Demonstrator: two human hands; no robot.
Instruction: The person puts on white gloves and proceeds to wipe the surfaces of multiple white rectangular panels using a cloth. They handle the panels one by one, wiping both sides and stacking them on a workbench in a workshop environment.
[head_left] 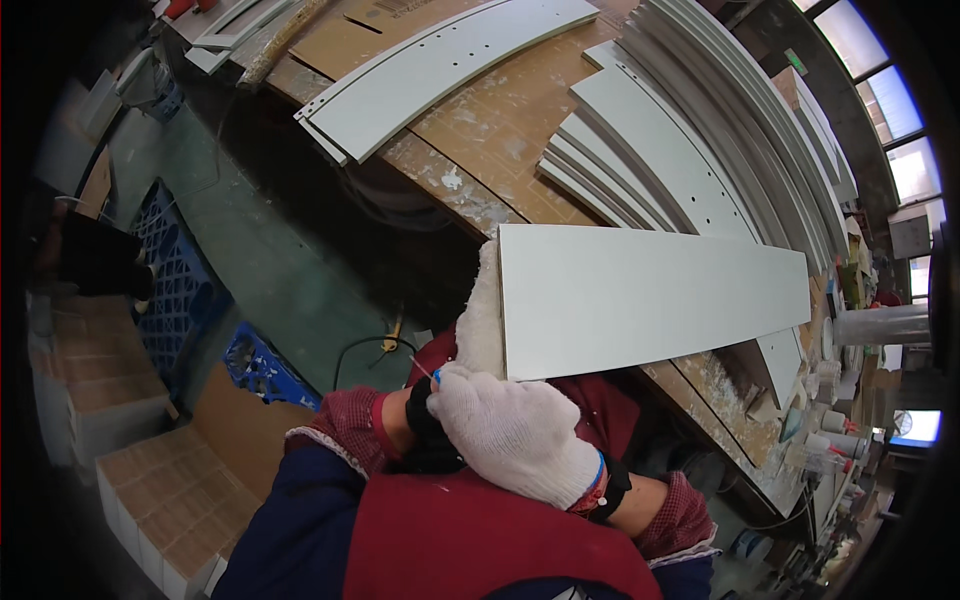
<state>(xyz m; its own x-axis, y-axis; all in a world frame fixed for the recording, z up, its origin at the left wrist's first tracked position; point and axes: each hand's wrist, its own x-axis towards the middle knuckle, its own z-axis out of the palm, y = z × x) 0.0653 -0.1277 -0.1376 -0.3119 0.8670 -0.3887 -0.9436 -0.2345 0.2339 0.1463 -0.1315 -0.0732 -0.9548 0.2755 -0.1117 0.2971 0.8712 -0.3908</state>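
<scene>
A white panel (650, 300), tapering toward the right, lies across the table's near edge, its left end overhanging toward me. My right hand (515, 430), in a white knitted glove, is closed in front of my body, just below the panel's lower left corner. It is near my left wrist. A thin strip and a bit of blue show by its fingertips; what it grips cannot be made out. White fuzzy material, apparently the glove of my left hand (480, 315), shows along the panel's left edge. The fingers there are hidden, and my left forearm passes behind the right hand.
Curved white panels (690, 150) are stacked on the worktable (500, 130), and a drilled one (440, 70) lies farther left. Blue plastic pallets (175, 270) and stacked boxes (170, 490) stand on the left floor. A yellow-handled tool (393, 335) lies beyond my left arm.
</scene>
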